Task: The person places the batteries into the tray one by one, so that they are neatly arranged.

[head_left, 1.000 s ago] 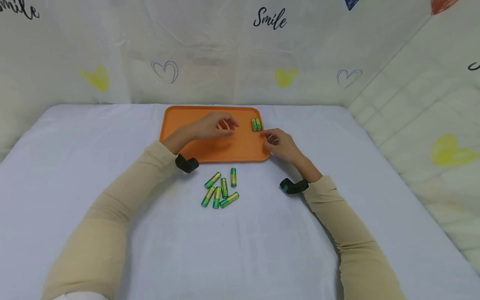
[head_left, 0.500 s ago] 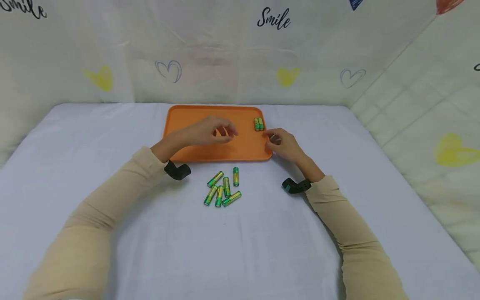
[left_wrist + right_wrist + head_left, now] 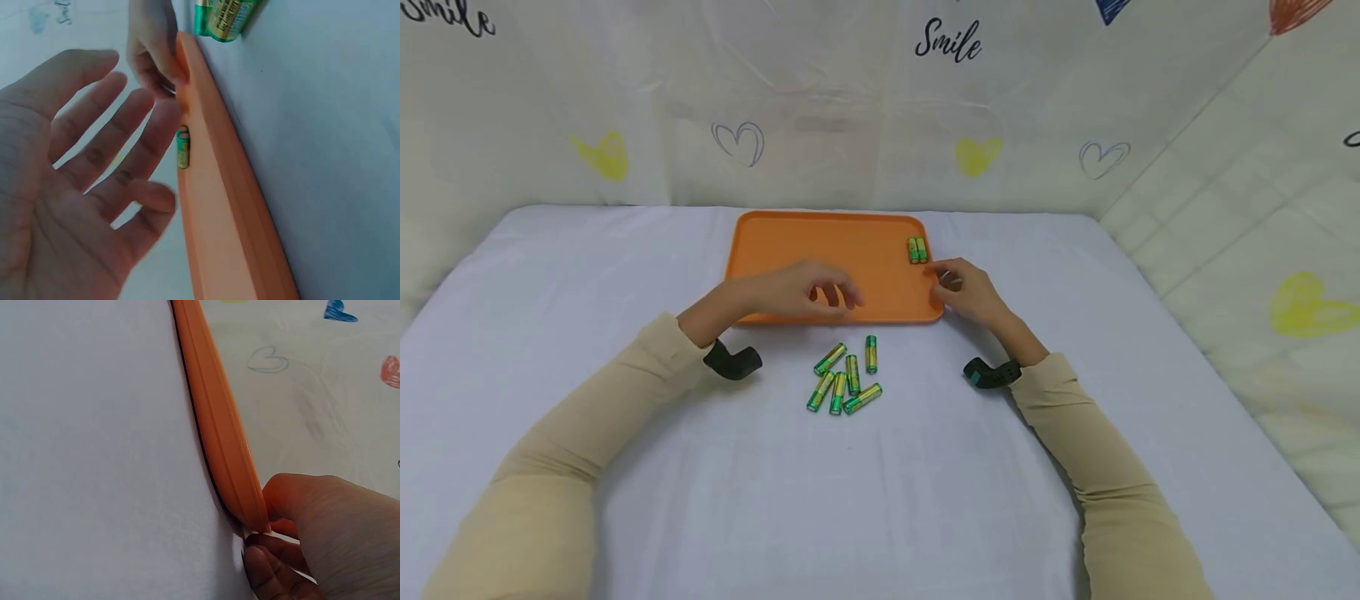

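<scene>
An orange tray (image 3: 880, 287) lies on the table with two green and gold batteries (image 3: 917, 250) side by side at its right end. My left hand (image 3: 808, 290) hovers over the tray's near left part, fingers loosely bent and nothing in them; the left wrist view shows its bare palm (image 3: 81, 169). At the tray's right edge, my right hand (image 3: 966, 290) grips the rim. In the right wrist view its thumb and fingers (image 3: 269, 569) lie on either side of the tray's corner (image 3: 247, 509). Several loose batteries (image 3: 852, 375) lie in a cluster in front of the tray.
A white cloth (image 3: 925, 483) covers the table. Behind it hangs a pale backdrop (image 3: 850, 108) printed with hearts and words. A black band (image 3: 732, 360) sits on the left wrist and another black band (image 3: 991, 372) on the right.
My left hand has drawn back toward the near left over the tray, fingers still loosely bent. The right hand stays at the tray's right edge, and the batteries lie as before.
</scene>
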A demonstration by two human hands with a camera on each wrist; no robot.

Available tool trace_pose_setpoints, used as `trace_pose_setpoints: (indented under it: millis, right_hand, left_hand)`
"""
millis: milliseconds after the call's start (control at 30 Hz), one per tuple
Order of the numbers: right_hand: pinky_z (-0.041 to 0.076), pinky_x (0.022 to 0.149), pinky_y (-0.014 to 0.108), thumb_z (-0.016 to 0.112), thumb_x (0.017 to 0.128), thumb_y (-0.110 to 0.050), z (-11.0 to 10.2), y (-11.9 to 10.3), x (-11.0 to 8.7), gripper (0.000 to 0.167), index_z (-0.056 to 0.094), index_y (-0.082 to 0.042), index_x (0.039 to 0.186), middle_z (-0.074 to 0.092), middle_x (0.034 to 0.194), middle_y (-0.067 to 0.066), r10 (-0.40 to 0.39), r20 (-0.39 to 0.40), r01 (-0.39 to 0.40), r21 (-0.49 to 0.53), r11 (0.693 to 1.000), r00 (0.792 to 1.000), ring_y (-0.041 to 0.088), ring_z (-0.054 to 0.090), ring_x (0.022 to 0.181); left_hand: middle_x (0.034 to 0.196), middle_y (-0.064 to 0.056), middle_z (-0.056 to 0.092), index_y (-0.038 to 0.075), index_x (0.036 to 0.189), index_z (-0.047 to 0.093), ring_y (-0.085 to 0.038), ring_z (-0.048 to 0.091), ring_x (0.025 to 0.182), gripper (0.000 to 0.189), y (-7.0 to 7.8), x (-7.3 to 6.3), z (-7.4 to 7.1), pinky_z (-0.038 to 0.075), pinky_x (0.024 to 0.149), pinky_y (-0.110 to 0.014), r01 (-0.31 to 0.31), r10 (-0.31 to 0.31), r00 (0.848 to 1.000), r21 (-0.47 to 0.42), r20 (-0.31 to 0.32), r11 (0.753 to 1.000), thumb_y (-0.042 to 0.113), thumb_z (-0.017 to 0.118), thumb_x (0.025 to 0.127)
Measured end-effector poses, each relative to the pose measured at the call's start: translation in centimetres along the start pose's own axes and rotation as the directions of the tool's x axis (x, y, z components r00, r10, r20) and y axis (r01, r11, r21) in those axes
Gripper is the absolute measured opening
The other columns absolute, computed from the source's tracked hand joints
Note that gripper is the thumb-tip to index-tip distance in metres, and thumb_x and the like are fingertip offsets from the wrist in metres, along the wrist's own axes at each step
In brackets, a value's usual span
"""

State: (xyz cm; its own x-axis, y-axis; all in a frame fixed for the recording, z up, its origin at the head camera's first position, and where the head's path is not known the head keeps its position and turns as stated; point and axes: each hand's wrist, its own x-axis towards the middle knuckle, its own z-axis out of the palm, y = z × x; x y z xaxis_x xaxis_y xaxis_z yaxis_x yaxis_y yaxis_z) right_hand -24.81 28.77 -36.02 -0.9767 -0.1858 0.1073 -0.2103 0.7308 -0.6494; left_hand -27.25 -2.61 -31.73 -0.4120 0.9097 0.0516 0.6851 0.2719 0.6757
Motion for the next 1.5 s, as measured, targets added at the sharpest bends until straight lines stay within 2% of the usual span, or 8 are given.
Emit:
trace_pose_setpoints:
  millis: [300, 533, 667, 767, 900, 1067, 1500]
  right_hand:
    - [0.047, 0.095, 0.047, 0.058, 0.093, -0.003, 0.1, 0.0, 0.0, 0.039, 0.057, 0.002, 0.131, 0.054, 0.126, 0.023, -0.006, 0.001, 0.006, 0.012, 1.000, 1.000, 0.036, 0.055, 0.108]
    - [0.047, 0.094, 0.048, 0.058, 0.093, -0.004, 0.1, -0.1, 0.0, 0.039, 0.056, 0.001, 0.132, 0.054, 0.127, 0.023, 0.001, 0.003, -0.001, 0.013, 1.000, 1.000, 0.037, 0.056, 0.107]
    - [0.047, 0.094, 0.047, 0.058, 0.093, -0.003, 0.3, 0.0, 0.1, 0.039, 0.056, 0.001, 0.132, 0.054, 0.127, 0.023, -0.004, 0.000, 0.004, 0.013, 1.000, 1.000, 0.036, 0.056, 0.108]
    - [0.047, 0.096, 0.047, 0.058, 0.093, -0.003, 0.3, 0.0, 0.1, 0.039, 0.057, 0.002, 0.131, 0.054, 0.128, 0.022, -0.008, -0.002, 0.008, 0.015, 1.000, 1.000, 0.035, 0.055, 0.108]
    - [0.047, 0.095, 0.046, 0.058, 0.093, -0.004, 0.3, 0.0, 0.1, 0.039, 0.057, 0.002, 0.131, 0.054, 0.128, 0.022, -0.012, -0.004, 0.012, 0.008, 1.000, 1.000, 0.035, 0.055, 0.108]
    - [0.047, 0.094, 0.047, 0.059, 0.092, -0.004, 0.3, 0.0, 0.2, 0.040, 0.056, 0.001, 0.132, 0.054, 0.127, 0.022, -0.009, -0.006, 0.009, 0.007, 1.000, 1.000, 0.036, 0.055, 0.107]
    - [0.046, 0.095, 0.047, 0.058, 0.093, -0.004, 0.1, -0.3, 0.1, 0.039, 0.056, 0.001, 0.132, 0.053, 0.129, 0.022, 0.022, 0.007, -0.022, 0.016, 1.000, 1.000, 0.036, 0.054, 0.109]
  left_hand:
    - [0.121, -0.006, 0.063, 0.009, 0.125, 0.060, -0.017, 0.062, 0.104, 0.041, 0.2, -1.7, 0.1, 0.049, 0.088, -0.036, 0.092, -0.078, 0.990, -0.116, 0.117, 0.989, 0.025, 0.073, 0.089]
    - [0.122, -0.008, 0.062, 0.003, 0.127, 0.058, -0.018, 0.063, 0.093, 0.046, 0.0, -2.4, 0.9, 0.049, 0.083, -0.033, 0.046, -0.021, 0.983, -0.139, 0.183, 0.989, 0.013, 0.075, 0.086]
    - [0.125, -0.006, 0.060, 0.005, 0.129, 0.057, -0.018, 0.061, 0.096, 0.049, 0.0, -2.8, 1.4, 0.051, 0.082, -0.029, 0.066, -0.033, 0.976, -0.149, 0.213, 0.987, 0.012, 0.076, 0.084]
    - [0.127, -0.006, 0.059, 0.005, 0.130, 0.057, -0.017, 0.060, 0.100, 0.051, -0.1, -3.0, 1.7, 0.051, 0.082, -0.030, 0.075, -0.043, 0.974, -0.140, 0.222, 0.987, 0.014, 0.078, 0.084]
    - [0.126, -0.006, 0.058, 0.005, 0.132, 0.057, -0.015, 0.059, 0.100, 0.054, -0.1, -3.2, 1.8, 0.048, 0.080, -0.030, 0.076, -0.055, 0.975, -0.087, 0.217, 0.993, 0.017, 0.078, 0.084]
    - [0.120, -0.005, 0.057, 0.008, 0.133, 0.058, -0.014, 0.058, 0.097, 0.055, -0.2, -3.2, 2.0, 0.048, 0.078, -0.029, 0.072, -0.062, 0.977, -0.045, 0.206, 0.996, 0.017, 0.079, 0.083]
    - [0.111, -0.001, 0.058, 0.007, 0.127, 0.059, -0.014, 0.057, 0.095, 0.053, -0.2, -3.1, 2.0, 0.046, 0.078, -0.027, 0.060, -0.052, 0.982, -0.040, 0.183, 0.997, 0.019, 0.081, 0.081]
